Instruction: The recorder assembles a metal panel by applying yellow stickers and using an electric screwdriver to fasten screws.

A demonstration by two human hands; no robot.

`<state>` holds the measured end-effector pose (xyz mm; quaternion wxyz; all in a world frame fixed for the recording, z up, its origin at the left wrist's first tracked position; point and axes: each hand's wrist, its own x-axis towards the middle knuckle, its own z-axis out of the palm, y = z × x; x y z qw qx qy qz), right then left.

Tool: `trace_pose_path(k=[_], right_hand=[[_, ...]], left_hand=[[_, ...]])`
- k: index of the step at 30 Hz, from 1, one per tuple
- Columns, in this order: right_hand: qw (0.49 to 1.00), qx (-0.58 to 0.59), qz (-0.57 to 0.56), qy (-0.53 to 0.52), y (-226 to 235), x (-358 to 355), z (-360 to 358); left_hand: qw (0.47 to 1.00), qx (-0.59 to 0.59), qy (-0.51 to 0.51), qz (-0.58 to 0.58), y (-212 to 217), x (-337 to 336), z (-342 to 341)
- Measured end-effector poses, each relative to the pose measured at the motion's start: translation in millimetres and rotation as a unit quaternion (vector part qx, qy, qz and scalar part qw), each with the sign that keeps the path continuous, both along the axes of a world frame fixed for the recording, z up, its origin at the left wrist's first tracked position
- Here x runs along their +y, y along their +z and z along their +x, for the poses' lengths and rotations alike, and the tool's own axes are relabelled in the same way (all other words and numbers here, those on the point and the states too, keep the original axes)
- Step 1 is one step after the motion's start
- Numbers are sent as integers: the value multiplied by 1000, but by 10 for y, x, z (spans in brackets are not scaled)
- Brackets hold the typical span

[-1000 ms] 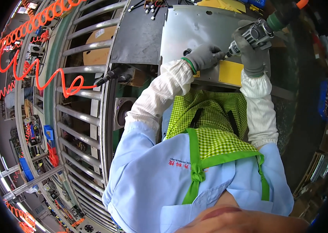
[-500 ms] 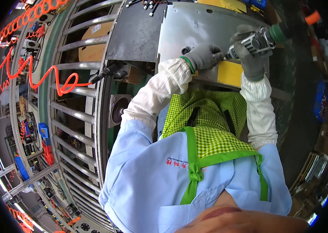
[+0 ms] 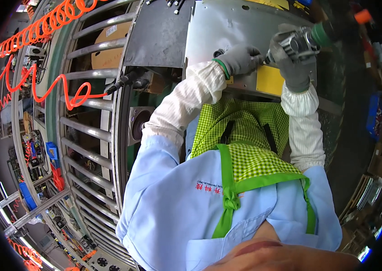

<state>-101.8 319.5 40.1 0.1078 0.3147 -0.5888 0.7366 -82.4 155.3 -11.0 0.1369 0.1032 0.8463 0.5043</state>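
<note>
My right hand (image 3: 292, 65), in a grey glove, grips a grey power screwdriver (image 3: 301, 40) with a green rear section, its tip pointing left. My left hand (image 3: 238, 59), also grey-gloved, pinches the area at the driver's tip, against a grey sheet-metal panel (image 3: 227, 25) with a yellow label (image 3: 270, 81) on its near edge. Whatever sits under the left fingertips is hidden. Both forearms wear white sleeves over a light-blue coat and a green checked apron.
A roller conveyor of metal bars (image 3: 87, 113) runs along the left. A coiled orange air hose (image 3: 55, 90) leads to a black tool (image 3: 125, 80) lying by the panel's left edge. Blue bins (image 3: 375, 115) and clutter line the right side.
Both hands and the screwdriver stay together at the panel's near edge; the driver has tilted slightly, and my view has shifted a little.
</note>
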Motion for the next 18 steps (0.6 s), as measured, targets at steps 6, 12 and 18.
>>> trace_pose_path(k=[6, 12, 18], right_hand=[[999, 49, -17, -10, 15, -30, -15], [996, -7, 54, -73, 112, -69, 8], [995, 36, 62, -74, 163, -113, 42]], left_hand=[[996, -88, -14, 2, 63, -21, -31], [990, -85, 45, 102, 110, -81, 54], [857, -230, 150, 435, 220, -325, 175]])
